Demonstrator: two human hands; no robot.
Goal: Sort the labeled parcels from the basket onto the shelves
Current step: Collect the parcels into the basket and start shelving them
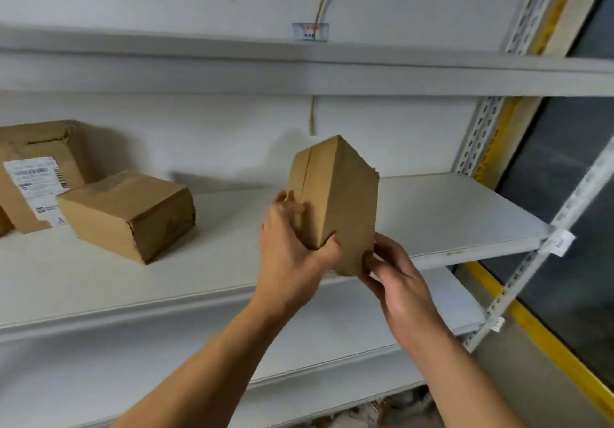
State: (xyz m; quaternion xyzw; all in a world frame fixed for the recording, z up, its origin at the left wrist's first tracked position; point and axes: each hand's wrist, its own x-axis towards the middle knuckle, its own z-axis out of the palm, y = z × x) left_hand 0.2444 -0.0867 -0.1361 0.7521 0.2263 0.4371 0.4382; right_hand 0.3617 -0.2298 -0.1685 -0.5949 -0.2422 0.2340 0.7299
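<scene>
— Where is the parcel right now?

— A small cardboard box [335,201] stands on end in the air, tilted, above the front edge of the middle shelf [448,215], toward its right half. It touches no shelf.

— Who holds it?

— Both hands. The left hand [292,248] wraps its lower left side, fingers curled round the far face, thumb pressed on the near face. The right hand [398,281] pinches the bottom right corner with curled fingertips.

— Any label showing?

— None on the faces turned this way, only a seam down one side.

— What else sits on that shelf?

— Near the left end, a brown box [129,215] lies flat, angled toward the front edge. Just behind it, touching or nearly so, a bigger parcel [36,175] leans by the back wall, with a white shipping label [36,182] and a letter "A" at its foot.

— And above?

— The upper shelf [299,72], with a small blue tag [310,31] on the wall behind.
</scene>
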